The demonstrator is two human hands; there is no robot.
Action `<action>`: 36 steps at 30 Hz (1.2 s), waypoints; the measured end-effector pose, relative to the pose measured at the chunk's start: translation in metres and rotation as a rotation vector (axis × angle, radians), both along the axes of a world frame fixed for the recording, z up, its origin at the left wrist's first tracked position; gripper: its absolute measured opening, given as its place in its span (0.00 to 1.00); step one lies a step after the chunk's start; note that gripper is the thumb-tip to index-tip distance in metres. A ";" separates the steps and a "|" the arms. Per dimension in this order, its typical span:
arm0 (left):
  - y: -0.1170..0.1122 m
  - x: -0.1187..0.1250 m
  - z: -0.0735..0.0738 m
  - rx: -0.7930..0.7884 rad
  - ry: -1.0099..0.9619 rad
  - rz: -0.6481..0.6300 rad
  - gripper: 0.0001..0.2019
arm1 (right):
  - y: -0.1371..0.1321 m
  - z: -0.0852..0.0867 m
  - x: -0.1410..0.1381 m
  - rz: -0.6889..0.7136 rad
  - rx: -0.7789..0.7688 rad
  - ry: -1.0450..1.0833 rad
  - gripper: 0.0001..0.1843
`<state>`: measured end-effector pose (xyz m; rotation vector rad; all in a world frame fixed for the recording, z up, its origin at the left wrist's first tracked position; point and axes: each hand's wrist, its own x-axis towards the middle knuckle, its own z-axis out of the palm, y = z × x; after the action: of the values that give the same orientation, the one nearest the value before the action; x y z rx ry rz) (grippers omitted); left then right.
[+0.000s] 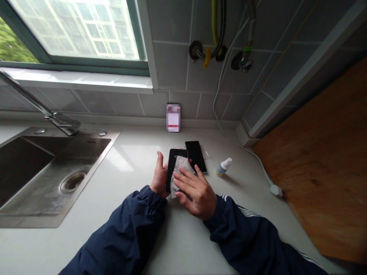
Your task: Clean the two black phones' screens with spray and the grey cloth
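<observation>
My left hand (pixel 159 177) grips a black smartphone (pixel 171 168) from its left side, thumb sticking up and the other fingers behind it. Part of a clock readout shows on the phone's lit screen. Across that screen lies a light grey cloth (pixel 181 165), pressed flat under the fingers of my right hand (pixel 196 191). Just behind, a second black phone (pixel 196 156) rests on the counter, partly covered by the first. A small white spray bottle (pixel 224 167) with a blue and yellow label stands to the right of both.
Against the tiled wall leans a phone with a pixelated screen (pixel 173 118). At left is a steel sink (pixel 107 147) with a chrome faucet (pixel 64 123). A white cable (pixel 229 139) runs down to a plug (pixel 276 190) near the wooden panel (pixel 323 164).
</observation>
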<state>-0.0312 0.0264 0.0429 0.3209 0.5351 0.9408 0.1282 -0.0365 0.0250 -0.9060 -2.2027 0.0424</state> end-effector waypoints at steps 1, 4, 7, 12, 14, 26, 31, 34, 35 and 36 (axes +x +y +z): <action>-0.001 0.001 0.000 0.005 -0.002 -0.014 0.45 | 0.002 -0.001 0.001 -0.036 -0.014 -0.018 0.20; -0.005 0.007 0.001 0.019 0.010 -0.048 0.42 | 0.009 -0.003 0.006 -0.155 -0.063 -0.061 0.26; -0.011 0.014 0.000 0.028 0.021 -0.088 0.41 | 0.015 -0.008 0.011 -0.231 -0.085 -0.084 0.35; -0.014 0.020 -0.001 0.038 0.031 -0.062 0.40 | 0.013 -0.011 0.011 -0.172 -0.120 -0.130 0.45; -0.014 0.019 0.000 0.019 0.067 -0.025 0.39 | 0.009 -0.009 0.008 -0.106 -0.126 -0.166 0.47; -0.001 -0.009 0.009 0.033 0.211 0.099 0.46 | -0.005 -0.010 -0.010 0.132 -0.116 -0.229 0.34; 0.002 -0.007 0.015 -0.095 0.117 0.167 0.42 | -0.004 -0.014 -0.008 0.149 -0.054 -0.181 0.29; 0.000 -0.003 0.018 -0.122 0.094 0.196 0.43 | -0.006 -0.012 -0.010 0.127 -0.097 -0.198 0.28; -0.002 -0.002 0.018 -0.119 0.104 0.199 0.43 | -0.007 -0.010 -0.011 0.114 -0.122 -0.205 0.29; -0.004 0.000 0.019 -0.109 0.119 0.200 0.44 | -0.008 -0.009 -0.011 0.101 -0.148 -0.210 0.32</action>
<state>-0.0316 0.0226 0.0621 0.2285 0.7351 1.0858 0.1172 -0.0448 0.0164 -0.9134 -2.4668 0.1666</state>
